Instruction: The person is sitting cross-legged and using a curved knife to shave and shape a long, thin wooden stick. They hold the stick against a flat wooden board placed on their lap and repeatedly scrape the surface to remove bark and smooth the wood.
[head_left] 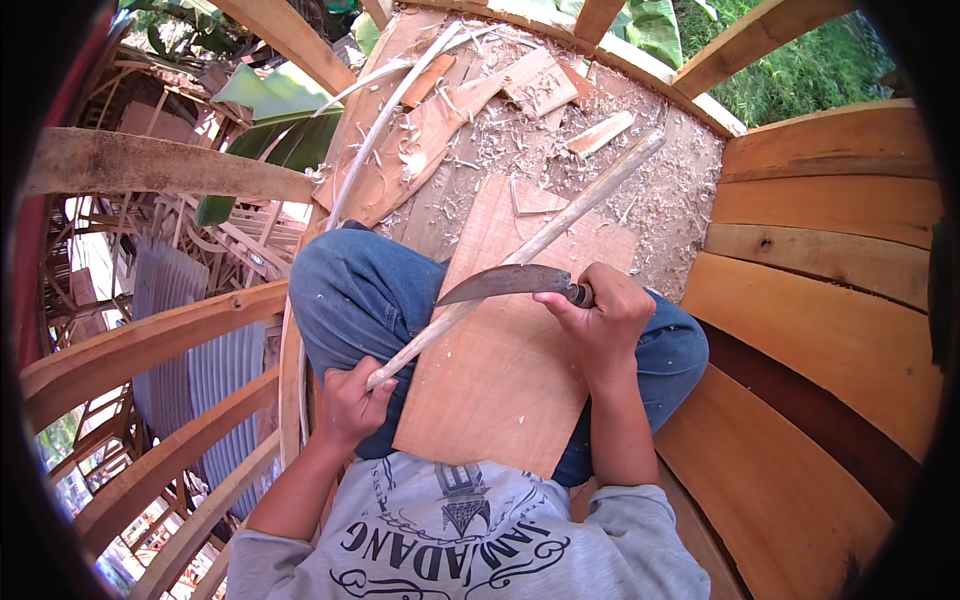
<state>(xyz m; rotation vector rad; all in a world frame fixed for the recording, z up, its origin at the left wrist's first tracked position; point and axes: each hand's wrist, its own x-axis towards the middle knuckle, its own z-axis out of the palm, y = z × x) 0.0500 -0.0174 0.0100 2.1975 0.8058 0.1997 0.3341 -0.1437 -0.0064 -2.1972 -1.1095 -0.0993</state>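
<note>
Rails (160, 337) bound nine o'clock, a plank wall (820, 310) three; floor (485, 155) spreads at twelve. Left hand (355, 405) at eight grips a pole (545, 237) slanting past one; right hand (607, 308) at three clasps a knife (515, 279) across it.

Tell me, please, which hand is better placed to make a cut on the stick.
Probably the right hand: it grips the knife, which crosses over the stick in this view. The left hand grips the stick's near end, so seems better placed for steadying.
</note>
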